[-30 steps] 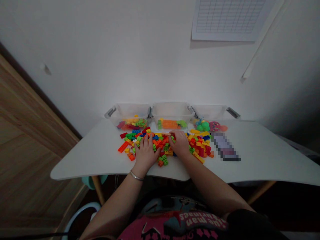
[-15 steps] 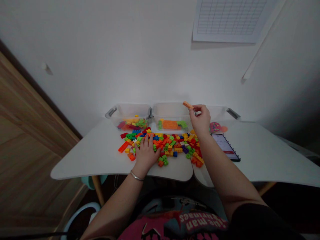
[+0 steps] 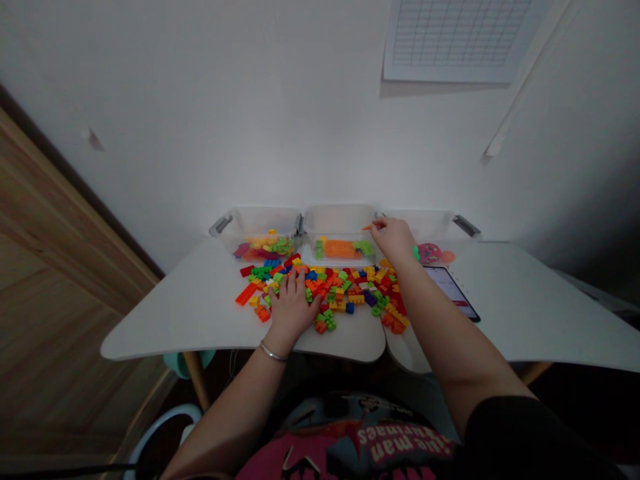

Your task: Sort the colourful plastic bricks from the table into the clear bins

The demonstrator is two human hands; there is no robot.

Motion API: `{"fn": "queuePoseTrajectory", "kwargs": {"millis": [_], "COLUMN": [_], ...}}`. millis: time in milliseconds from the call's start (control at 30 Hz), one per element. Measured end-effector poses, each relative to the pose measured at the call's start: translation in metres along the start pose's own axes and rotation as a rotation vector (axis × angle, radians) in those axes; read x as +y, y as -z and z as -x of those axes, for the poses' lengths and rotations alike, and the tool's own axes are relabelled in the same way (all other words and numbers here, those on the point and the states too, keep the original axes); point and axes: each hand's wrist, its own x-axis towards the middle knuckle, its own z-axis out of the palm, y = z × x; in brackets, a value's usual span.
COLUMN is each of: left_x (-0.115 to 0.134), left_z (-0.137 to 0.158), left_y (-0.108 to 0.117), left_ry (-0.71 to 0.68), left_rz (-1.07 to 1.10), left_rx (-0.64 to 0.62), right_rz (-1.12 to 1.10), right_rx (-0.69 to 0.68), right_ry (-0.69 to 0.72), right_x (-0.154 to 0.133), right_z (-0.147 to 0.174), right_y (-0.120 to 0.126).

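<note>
Right hand (image 3: 395, 239) pinches an orange brick (image 3: 367, 227) at the right side of the middle bin (image 3: 337, 217); left hand (image 3: 291, 308) (fingers loosely spread, palm down) rests on the brick pile (image 3: 345, 285).

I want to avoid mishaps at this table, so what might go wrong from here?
The right hand pinches the orange piece at its fingertips, so the piece might slip. The left hand lies over loose bricks and could push some toward the front edge of the table. The phone looks close to the right arm and might get nudged.
</note>
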Motion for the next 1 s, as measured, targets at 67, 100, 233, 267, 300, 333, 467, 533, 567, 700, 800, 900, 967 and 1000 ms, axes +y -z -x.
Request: {"fn": "queuePoseTrajectory", "kwargs": {"millis": [67,100,233,267,300,333,467,533,567,700,800,900,967,1000], "left_x": [0.000,0.000,0.000,0.000,0.000,0.000,-0.001,-0.001,0.000,0.000,0.000,-0.001,-0.001,-0.001], "left_z": [0.000,0.000,0.000,0.000,0.000,0.000,0.001,0.002,0.002,0.001,0.000,0.000,0.000,0.000], "left_y": [-0.001,-0.001,-0.001,-0.001,-0.002,-0.002,-0.002,-0.002,-0.002,-0.003,-0.005,-0.006,-0.007,-0.006], "left_ry": [-0.004,-0.005,-0.008,-0.007,-0.007,-0.007,-0.016,-0.022,-0.023,-0.019,-0.017,-0.023,-0.026,-0.025], "left_rz": [0.000,-0.001,-0.008,-0.010,-0.010,-0.011,-0.012,-0.016,-0.018,-0.031,-0.040,-0.040,-0.038,-0.037], "left_rx": [0.009,0.011,0.018,0.019,0.019,0.019,0.025,0.034,0.037,0.034,0.035,0.047,0.043,0.039], "right_rz": [-0.011,-0.014,-0.027,-0.041,-0.064,-0.096,-0.256,-0.312,-0.335,-0.337,-0.293,-0.218,-0.168,-0.149], "right_rx": [-0.014,-0.013,-0.024,-0.022,-0.008,0.019,0.187,0.222,0.216,0.032,-0.119,-0.205,-0.229,-0.236], "right_ry": [-0.024,-0.026,0.024,0.038,0.053,0.066,0.124,0.152,0.166,0.303,0.358,0.403,0.446,0.466], "right_x": [0.001,0.002,0.004,0.004,0.003,0.002,-0.005,-0.010,-0.013,-0.021,-0.022,-0.020,-0.018,-0.017], "right_z": [0.000,0.000,0.001,0.002,0.003,0.006,0.028,0.047,0.058,0.105,0.129,0.141,0.144,0.144], "right_y": [-0.001,-0.001,0.000,0.001,0.004,0.007,0.019,0.020,0.019,0.005,-0.009,-0.019,-0.024,-0.025]}}
